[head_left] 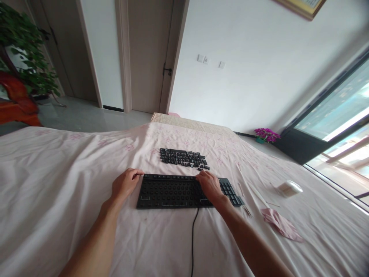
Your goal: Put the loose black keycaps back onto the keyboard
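A black keyboard [173, 194] lies on the pale bedsheet in front of me. Most of its main section is stripped of keycaps, while the number pad [230, 192] at the right still carries them. My left hand [126, 184] is closed, its fingertips pinching the keyboard's far left corner. Over the section left of the number pad, my right hand [210, 185] rests with curled fingers at the far edge; its fingertips are partly hidden. Loose black keycaps [181, 158] are gathered in rows just beyond the keyboard. A black cable [193, 238] runs from the keyboard towards me.
To the right lie a pink cloth [281, 224], a clear container of cotton swabs [290, 188] on its side and several thin sticks [247, 210] by the keyboard. The floral sheet [72, 173] is wrinkled. Beyond stand a door [148, 57] and purple flowers [267, 134].
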{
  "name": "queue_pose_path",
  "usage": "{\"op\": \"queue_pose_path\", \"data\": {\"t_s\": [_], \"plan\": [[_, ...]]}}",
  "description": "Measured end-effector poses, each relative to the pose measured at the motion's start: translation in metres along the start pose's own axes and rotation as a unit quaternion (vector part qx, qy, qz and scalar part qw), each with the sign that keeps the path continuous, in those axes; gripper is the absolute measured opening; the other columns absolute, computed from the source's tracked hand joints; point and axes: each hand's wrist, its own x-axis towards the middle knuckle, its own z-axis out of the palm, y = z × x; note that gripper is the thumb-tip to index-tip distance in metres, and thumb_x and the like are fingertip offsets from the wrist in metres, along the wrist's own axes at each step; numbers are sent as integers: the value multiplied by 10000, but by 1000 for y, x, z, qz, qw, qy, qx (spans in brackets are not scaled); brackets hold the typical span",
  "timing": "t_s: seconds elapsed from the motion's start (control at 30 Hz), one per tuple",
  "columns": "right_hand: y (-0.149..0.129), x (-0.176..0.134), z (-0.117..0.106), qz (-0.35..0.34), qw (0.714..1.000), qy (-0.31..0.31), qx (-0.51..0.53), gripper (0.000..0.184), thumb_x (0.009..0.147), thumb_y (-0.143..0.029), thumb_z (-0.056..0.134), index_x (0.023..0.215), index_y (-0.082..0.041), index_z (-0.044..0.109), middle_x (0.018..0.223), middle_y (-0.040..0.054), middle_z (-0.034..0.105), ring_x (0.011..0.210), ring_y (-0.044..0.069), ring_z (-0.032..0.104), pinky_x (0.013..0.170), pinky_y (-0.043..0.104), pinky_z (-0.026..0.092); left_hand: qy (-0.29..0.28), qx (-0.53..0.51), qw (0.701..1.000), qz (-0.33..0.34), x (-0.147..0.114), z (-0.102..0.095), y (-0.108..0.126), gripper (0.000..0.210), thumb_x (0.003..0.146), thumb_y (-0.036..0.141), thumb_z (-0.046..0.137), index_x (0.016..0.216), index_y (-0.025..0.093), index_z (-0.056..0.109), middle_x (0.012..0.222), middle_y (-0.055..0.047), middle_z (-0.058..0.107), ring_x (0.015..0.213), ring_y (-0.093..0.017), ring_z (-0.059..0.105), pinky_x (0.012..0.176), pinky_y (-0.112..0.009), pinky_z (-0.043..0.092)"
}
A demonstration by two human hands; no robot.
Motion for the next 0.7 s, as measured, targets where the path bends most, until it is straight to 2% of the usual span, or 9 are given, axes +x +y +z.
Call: {"op": "queue_pose_path", "data": {"t_s": [0.47, 0.7], "plan": [[3, 4, -2, -62, 996, -29, -59, 214, 898, -185, 447, 866, -196, 658, 945, 73, 617, 907, 187, 525, 770, 278, 358, 0, 3, 1000, 7, 1, 1, -1, 271, 819, 269, 429, 938, 318, 668, 1084, 60, 667, 925, -130, 617, 729, -211, 413], [-2, 3, -2, -34, 998, -19, -48, 253, 901, -178, 418, 831, -192, 661, 933, 81, 626, 897, 192, 540, 762, 275, 369, -1, 0, 1000, 7, 0, 0, 0, 271, 825, 271, 431, 941, 314, 672, 1093, 56, 664, 921, -135, 616, 741, -215, 418]]}}
